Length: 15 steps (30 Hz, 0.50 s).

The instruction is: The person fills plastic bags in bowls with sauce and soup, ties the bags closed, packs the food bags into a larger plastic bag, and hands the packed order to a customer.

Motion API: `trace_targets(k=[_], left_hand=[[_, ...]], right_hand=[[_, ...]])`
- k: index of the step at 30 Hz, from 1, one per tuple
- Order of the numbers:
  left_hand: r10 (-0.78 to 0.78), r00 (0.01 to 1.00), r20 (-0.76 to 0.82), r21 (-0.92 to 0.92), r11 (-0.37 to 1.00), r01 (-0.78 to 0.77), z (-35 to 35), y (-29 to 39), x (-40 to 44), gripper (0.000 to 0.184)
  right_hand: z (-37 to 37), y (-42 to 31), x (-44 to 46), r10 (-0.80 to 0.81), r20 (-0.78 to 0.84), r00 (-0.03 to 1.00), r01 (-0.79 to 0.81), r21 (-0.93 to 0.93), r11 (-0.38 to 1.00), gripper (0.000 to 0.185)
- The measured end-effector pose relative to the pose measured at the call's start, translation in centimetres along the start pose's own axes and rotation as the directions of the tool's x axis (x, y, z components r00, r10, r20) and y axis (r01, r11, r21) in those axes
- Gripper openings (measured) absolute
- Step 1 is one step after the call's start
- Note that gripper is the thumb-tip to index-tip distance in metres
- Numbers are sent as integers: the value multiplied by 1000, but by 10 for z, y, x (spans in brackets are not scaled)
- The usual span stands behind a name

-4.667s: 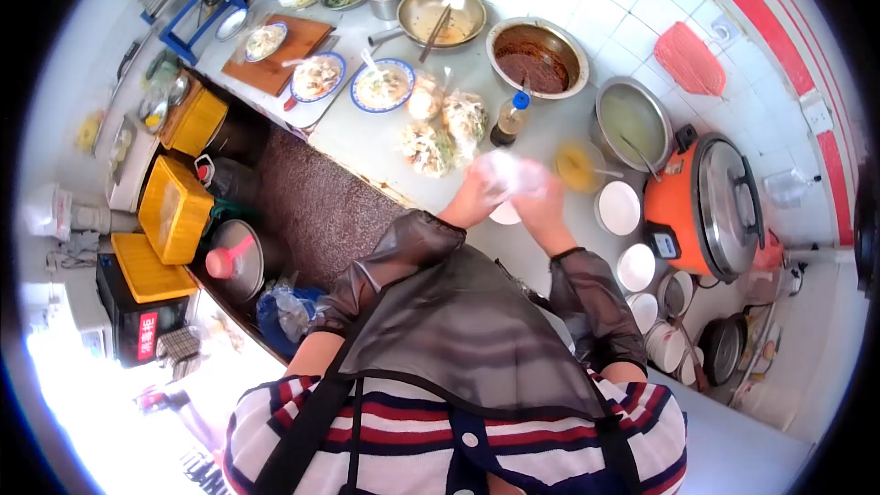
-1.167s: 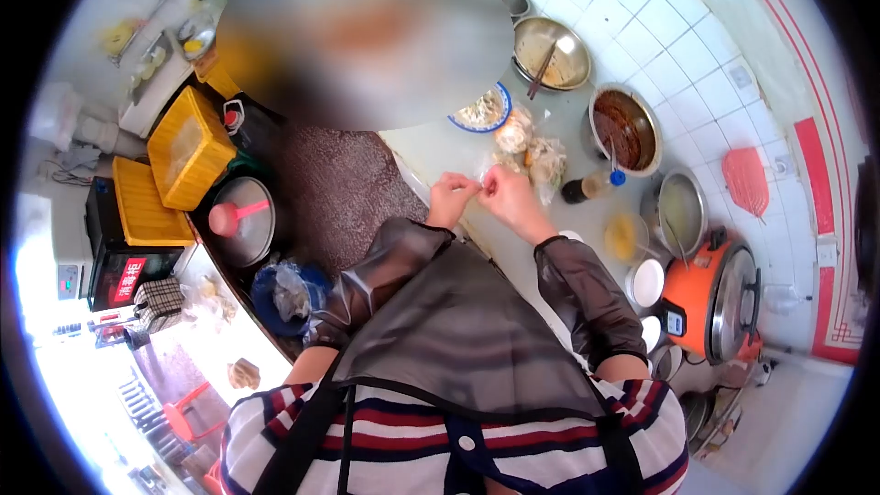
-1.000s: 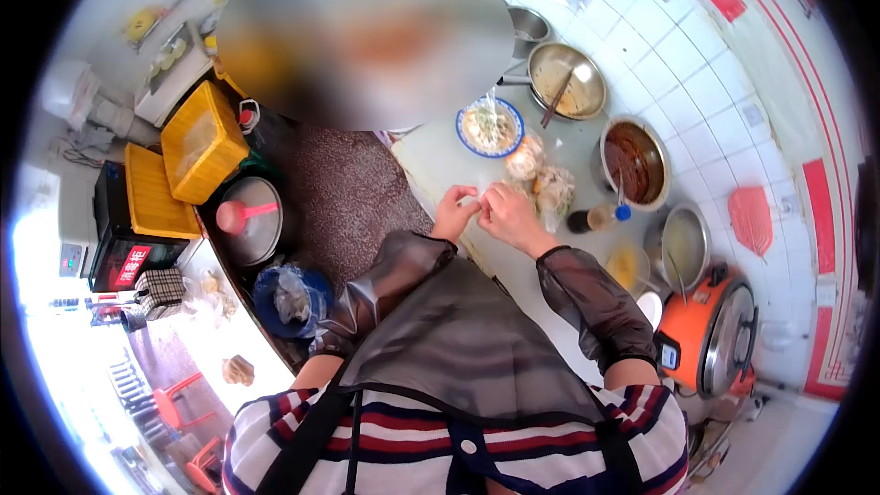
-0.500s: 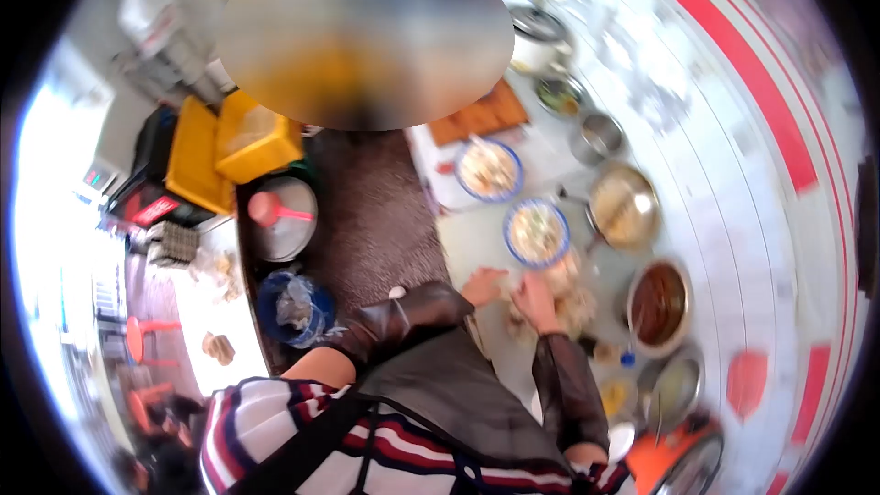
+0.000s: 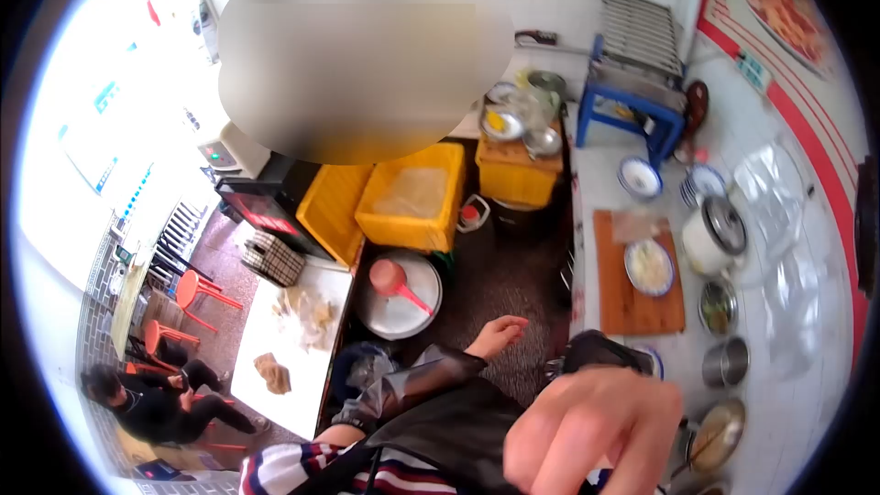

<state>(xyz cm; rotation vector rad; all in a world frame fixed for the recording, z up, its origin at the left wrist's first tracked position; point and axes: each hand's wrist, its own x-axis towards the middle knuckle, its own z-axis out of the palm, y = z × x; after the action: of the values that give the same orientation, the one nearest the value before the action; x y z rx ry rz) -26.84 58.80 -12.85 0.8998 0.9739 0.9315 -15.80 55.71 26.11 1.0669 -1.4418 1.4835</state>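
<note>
My left hand (image 5: 498,336) hangs over the dark floor, fingers loosely stretched, with nothing in it. Large and close to the camera, my right hand (image 5: 591,422) is raised with its fingers curled; whatever it may hold is hidden. Behind it, a blue-rimmed bowl (image 5: 657,362) on the counter is mostly covered by my sleeve. A bowl of pale food (image 5: 649,268) sits on the wooden board (image 5: 612,302). The bagged food is not in view.
A pan (image 5: 718,435), steel pot (image 5: 726,363) and lidded cooker (image 5: 713,236) line the right counter. Yellow crates (image 5: 412,229) and a lidded pot with a pink ladle (image 5: 401,312) stand left of centre. A seated person (image 5: 156,408) is at the lower left, near red stools (image 5: 197,291).
The view has swung left, away from the sauce bowl and rice cooker. My hands have parted; the right has risen close to the camera, and the plastic seen earlier between them no longer shows.
</note>
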Motion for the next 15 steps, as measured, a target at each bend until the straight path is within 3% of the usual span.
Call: trace_targets(k=[1, 2, 3, 4, 5, 6, 7, 8, 9, 10, 11, 12, 14, 15], left_hand=[[54, 997, -57, -68, 996, -58, -23, 28, 10, 28], [66, 993, -95, -45, 996, -71, -51, 47, 22, 27], [80, 990, -114, -47, 995, -86, -76, 66, 28, 27], [100, 972, -211, 78, 993, -85, -96, 81, 36, 27], [132, 944, -303, 201, 977, -73, -114, 96, 44, 27], [90, 943, -321, -105, 986, -130, -129, 106, 51, 28], [119, 926, -358, -120, 978, -172, -151, 108, 62, 28], [144, 906, -398, -132, 968, -212, -172, 113, 72, 28], [160, 887, -433, -223, 935, -277, -202, 93, 89, 28], [134, 847, -515, -221, 934, -282, -222, 95, 97, 27], [65, 800, -596, -255, 930, -266, -237, 112, 102, 26], [74, 751, -656, -234, 926, -296, -255, 114, 111, 26], [80, 597, -798, -197, 902, -383, -287, 116, 137, 25], [35, 551, -834, -235, 881, -411, -297, 128, 145, 29]], right_hand=[[-28, 21, 11, -16, 67, 998, 9, 108, 994, 19], [-61, 31, 15, 224, 24, 974, -225, 114, 968, 19], [-93, 49, 21, 314, -100, 944, -311, 37, 950, 20], [-124, 67, 26, 395, -222, 891, -409, -15, 913, 21], [-158, 94, 34, 297, -401, 867, -388, -167, 906, 23], [-203, 124, 34, 343, -460, 819, -464, -178, 868, 28], [-253, 154, 31, 371, -460, 807, -486, -161, 859, 26], [-305, 183, 29, 459, -460, 760, -550, -80, 831, 16], [-352, 213, 27, 516, -507, 691, -622, -53, 781, 18], [-401, 246, 28, 470, -526, 708, -655, -243, 715, 17], [-451, 278, 32, 418, -536, 734, -661, -420, 622, 16], [-501, 305, 36, 433, -502, 749, -651, -430, 626, 16], [-609, 367, 65, 258, -292, 921, -381, -815, 436, 5], [-660, 398, 81, 193, -256, 947, -312, -879, 362, 5]])
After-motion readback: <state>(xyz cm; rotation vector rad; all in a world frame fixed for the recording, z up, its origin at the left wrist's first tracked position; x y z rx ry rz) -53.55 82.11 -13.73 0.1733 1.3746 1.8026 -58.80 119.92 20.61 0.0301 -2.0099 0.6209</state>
